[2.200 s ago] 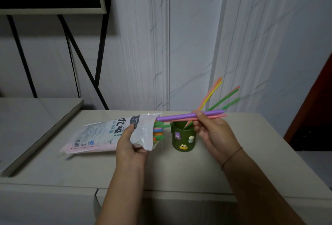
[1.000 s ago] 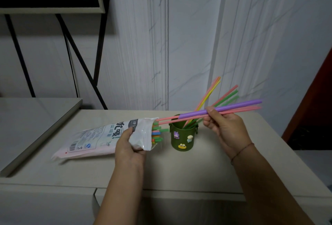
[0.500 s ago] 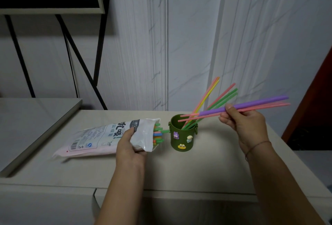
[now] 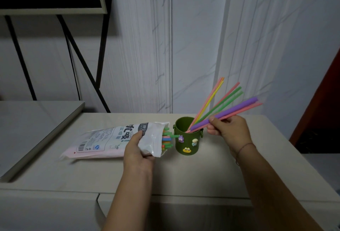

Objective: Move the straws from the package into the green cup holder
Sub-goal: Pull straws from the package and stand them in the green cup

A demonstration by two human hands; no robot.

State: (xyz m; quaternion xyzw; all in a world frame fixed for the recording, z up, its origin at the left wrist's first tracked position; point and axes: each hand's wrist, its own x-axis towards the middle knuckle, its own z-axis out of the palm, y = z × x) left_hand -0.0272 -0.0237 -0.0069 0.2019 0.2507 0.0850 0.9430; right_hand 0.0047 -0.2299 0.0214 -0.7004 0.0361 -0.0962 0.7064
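Left hand [image 4: 137,149] was gripping the open end of the straw package [image 4: 108,141] lying on the table [image 4: 184,175]. Right hand [image 4: 228,129] pinched a purple straw [image 4: 233,110] and a pink straw [image 4: 253,105], lower tips inside the green cup holder [image 4: 187,139], other straws [image 4: 230,96] leaning there

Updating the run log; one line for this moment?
right hand: pinches purple straw, tip in green cup holder | left hand: grips package

Domestic room, likely a home: marble-look wall panels [image 4: 184,46], beige cabinet top [image 4: 184,175], black-framed stand [image 4: 82,65].
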